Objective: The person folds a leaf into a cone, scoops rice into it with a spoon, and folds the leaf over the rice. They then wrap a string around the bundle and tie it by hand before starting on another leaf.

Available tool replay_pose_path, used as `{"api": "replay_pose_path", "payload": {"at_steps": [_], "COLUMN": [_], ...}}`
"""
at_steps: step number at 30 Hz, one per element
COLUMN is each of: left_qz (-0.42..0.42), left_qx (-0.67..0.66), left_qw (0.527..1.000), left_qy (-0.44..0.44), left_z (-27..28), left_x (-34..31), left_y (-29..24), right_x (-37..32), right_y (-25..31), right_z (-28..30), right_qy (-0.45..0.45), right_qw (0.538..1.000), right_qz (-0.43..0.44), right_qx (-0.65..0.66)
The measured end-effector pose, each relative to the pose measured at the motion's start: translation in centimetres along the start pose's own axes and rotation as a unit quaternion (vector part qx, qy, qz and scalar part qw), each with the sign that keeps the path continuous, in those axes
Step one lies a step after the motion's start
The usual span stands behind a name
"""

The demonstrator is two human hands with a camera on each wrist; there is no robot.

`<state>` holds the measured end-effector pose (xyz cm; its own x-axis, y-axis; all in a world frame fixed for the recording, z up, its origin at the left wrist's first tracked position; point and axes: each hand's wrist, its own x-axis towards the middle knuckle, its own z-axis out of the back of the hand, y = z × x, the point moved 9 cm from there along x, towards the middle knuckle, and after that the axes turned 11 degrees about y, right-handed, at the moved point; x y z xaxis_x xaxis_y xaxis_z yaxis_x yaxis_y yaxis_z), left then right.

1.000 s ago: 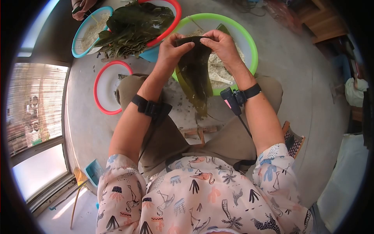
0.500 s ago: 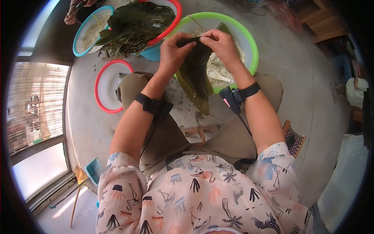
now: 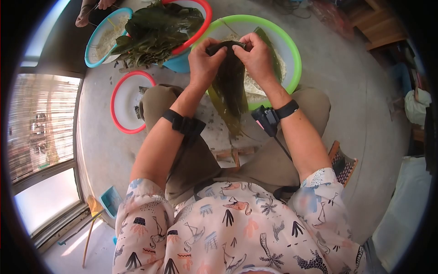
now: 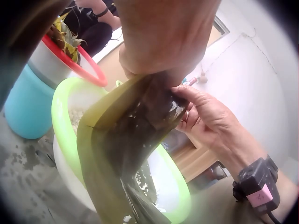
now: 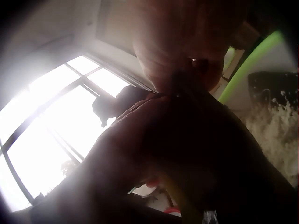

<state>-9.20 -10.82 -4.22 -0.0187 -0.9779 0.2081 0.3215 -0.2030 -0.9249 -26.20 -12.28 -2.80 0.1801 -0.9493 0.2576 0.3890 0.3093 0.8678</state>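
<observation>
Wet dark green leaves (image 3: 230, 86), overlapping one another, hang from both hands over the near side of a green-rimmed basin (image 3: 299, 57) of white rice (image 3: 253, 84). My left hand (image 3: 203, 66) pinches their top edge on the left, thumb on the near face. On the right, my right hand (image 3: 258, 57) pinches the same edge, its thumb close to the other. The edge bends over between the hands. In the left wrist view the leaves (image 4: 135, 121) look broad and glossy, with the right hand (image 4: 210, 114) at their upper corner. The right wrist view is mostly dark.
Another leaf (image 3: 273, 57) lies in the rice basin. To the left, a red-rimmed basin (image 3: 207, 13) holds piled leaves (image 3: 159, 32), beside a blue-rimmed basin (image 3: 87, 52) of rice. A smaller red-rimmed basin (image 3: 114, 112) sits near the left knee. Another person's hands (image 3: 84, 16) show at upper left.
The right hand has shifted slightly left and up, and the leaves' top edge is bent over more between the thumbs. More of the leaf in the basin shows; the white spoon is now mostly covered.
</observation>
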Motion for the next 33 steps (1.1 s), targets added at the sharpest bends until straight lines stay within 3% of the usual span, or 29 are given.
{"api": "replay_pose_path", "payload": {"at_steps": [11,14,16,25,27,33], "left_qz": [0.011,0.008,0.013,0.006,0.010,0.004], "left_qx": [-0.026,-0.026,-0.018,-0.022,-0.129,-0.211], "left_qw": [0.999,0.999,1.000,1.000,0.990,0.953], "left_qy": [-0.018,-0.016,-0.020,-0.010,0.057,0.216], "left_z": [0.1,-0.2,-0.2,0.0,-1.1,-3.2], "left_x": [0.1,0.2,0.3,0.4,0.4,-0.3], "left_y": [0.8,1.1,1.1,0.9,0.9,0.0], "right_x": [-0.4,-0.8,-1.1,-1.2,-1.2,-0.6], "right_y": [-1.1,0.4,2.0,2.4,2.0,0.3], "right_z": [-0.8,-0.9,-1.7,-2.1,-1.9,-0.5], "right_qy": [0.037,0.001,-0.006,0.021,0.012,-0.007], "right_qw": [0.999,0.998,0.990,0.992,0.993,0.998], "right_qz": [-0.038,-0.002,0.085,0.105,0.104,0.055], "right_qx": [0.008,-0.066,-0.113,-0.066,-0.058,0.018]}}
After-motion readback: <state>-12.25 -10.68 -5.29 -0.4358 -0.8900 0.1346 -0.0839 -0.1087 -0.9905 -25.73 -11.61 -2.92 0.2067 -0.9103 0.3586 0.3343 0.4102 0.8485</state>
